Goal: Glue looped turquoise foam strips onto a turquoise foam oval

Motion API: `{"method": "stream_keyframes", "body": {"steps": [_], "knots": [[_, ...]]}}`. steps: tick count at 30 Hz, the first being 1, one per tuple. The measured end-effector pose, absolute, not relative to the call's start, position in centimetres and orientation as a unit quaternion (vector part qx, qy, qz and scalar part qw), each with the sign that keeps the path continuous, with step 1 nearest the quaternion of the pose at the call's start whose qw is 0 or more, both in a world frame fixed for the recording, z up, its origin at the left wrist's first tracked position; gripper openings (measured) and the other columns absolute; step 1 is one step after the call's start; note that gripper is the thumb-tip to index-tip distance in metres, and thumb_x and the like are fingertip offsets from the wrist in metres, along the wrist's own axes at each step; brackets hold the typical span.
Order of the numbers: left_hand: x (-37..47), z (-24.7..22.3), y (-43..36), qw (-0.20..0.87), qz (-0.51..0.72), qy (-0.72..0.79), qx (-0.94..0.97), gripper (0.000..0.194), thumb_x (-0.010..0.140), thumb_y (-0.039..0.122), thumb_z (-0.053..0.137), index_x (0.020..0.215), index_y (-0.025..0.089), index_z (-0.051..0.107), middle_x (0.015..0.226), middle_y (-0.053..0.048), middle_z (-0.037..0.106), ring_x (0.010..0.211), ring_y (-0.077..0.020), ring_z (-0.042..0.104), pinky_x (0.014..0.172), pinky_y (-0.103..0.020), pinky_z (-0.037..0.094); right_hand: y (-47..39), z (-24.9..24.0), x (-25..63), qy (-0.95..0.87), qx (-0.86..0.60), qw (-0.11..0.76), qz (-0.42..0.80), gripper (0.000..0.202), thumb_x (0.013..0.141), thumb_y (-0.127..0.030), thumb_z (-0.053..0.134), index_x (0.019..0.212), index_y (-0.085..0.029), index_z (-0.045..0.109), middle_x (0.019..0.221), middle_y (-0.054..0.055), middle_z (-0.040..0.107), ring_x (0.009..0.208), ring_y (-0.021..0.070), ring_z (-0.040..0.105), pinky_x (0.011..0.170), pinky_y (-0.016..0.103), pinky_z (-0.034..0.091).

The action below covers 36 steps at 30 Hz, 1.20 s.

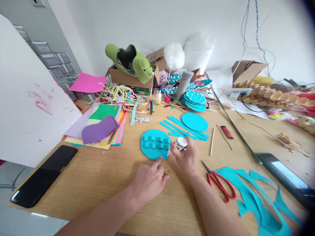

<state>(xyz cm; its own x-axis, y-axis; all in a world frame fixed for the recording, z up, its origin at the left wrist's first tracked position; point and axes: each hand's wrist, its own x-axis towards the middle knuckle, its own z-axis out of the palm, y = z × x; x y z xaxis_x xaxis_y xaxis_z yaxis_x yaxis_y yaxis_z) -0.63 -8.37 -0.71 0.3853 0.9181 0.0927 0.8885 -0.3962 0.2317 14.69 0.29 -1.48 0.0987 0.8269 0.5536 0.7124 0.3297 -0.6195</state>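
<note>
A blue disc [155, 153] lies flat on the table, two rows of raised, wavy blue strips across it. At its near edge rests the index fingertip of my left hand [150, 179], with the thumb apart and nothing held. My right hand [187, 160] is closed around a small white glue bottle [181, 143], tilted so that its tip points down at the disc's lower right edge; whether glue is coming out is hard to see. Behind these lie several loose blue strips [180, 126] and a plain blue disc [194, 122].
Red-handled scissors [221, 183] and blue offcuts [261, 203] lie at right, near a phone [283, 177]. Another phone [43, 177] is at left, below stacked coloured sheets [103, 114]. A grey flask [183, 86] stands behind. A red cutter [226, 132] and thin sticks [212, 141] lie right.
</note>
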Motion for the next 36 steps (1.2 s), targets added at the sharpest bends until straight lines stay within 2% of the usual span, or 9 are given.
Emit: {"method": "stream_keyframes", "body": {"steps": [9, 14, 26, 32, 36], "knots": [[-0.6, -0.6, -8.3, 0.076, 0.102, 0.544, 0.829, 0.027, 0.092, 0.037, 0.051, 0.09, 0.017, 0.068, 0.136, -0.006, 0.055, 0.076, -0.0233, 0.07, 0.06, -0.036, 0.056, 0.3, -1.4, 14.7, -0.666, -0.574, 0.473, 0.054, 0.032, 0.076, -0.048, 0.06, 0.069, -0.022, 0.043, 0.058, -0.006, 0.045, 0.05, 0.011, 0.041, 0.051, 0.024, 0.032], [-0.6, -0.7, -8.3, 0.076, 0.105, 0.543, 0.83, 0.028, 0.092, 0.037, 0.051, 0.09, 0.016, 0.068, 0.135, -0.009, 0.056, 0.076, -0.0215, 0.07, 0.061, -0.032, 0.055, 0.4, -1.7, 14.7, -0.665, -0.577, 0.471, 0.047, 0.033, 0.076, -0.049, 0.061, 0.069, -0.022, 0.043, 0.058, -0.006, 0.045, 0.051, 0.0112, 0.041, 0.051, 0.024, 0.031], [-0.6, -0.5, -8.4, 0.077, 0.095, 0.546, 0.829, 0.027, 0.092, 0.037, 0.05, 0.091, 0.017, 0.068, 0.136, -0.008, 0.055, 0.076, -0.0227, 0.07, 0.06, -0.035, 0.055, 0.5, -1.7, 14.6, -0.654, -0.586, 0.474, 0.069, 0.033, 0.074, -0.048, 0.062, 0.067, -0.022, 0.043, 0.058, -0.006, 0.045, 0.053, 0.0116, 0.041, 0.052, 0.025, 0.031], [-0.6, -0.5, -8.4, 0.074, 0.096, 0.543, 0.831, 0.027, 0.092, 0.038, 0.05, 0.091, 0.018, 0.066, 0.138, -0.006, 0.053, 0.075, -0.0229, 0.07, 0.059, -0.037, 0.055, 0.3, -0.6, 14.6, -0.586, -0.585, 0.536, 0.165, 0.03, 0.075, -0.046, 0.063, 0.069, -0.021, 0.046, 0.056, -0.006, 0.049, 0.052, 0.0111, 0.043, 0.051, 0.024, 0.034], [-0.5, -0.2, -8.7, 0.069, 0.088, 0.547, 0.83, 0.028, 0.093, 0.039, 0.048, 0.09, 0.016, 0.065, 0.139, -0.011, 0.052, 0.074, -0.0234, 0.07, 0.059, -0.037, 0.055, 0.5, -0.3, 14.3, -0.501, -0.568, 0.596, 0.266, 0.031, 0.077, -0.048, 0.061, 0.073, -0.021, 0.049, 0.058, -0.005, 0.051, 0.05, 0.0105, 0.044, 0.047, 0.024, 0.036]]}}
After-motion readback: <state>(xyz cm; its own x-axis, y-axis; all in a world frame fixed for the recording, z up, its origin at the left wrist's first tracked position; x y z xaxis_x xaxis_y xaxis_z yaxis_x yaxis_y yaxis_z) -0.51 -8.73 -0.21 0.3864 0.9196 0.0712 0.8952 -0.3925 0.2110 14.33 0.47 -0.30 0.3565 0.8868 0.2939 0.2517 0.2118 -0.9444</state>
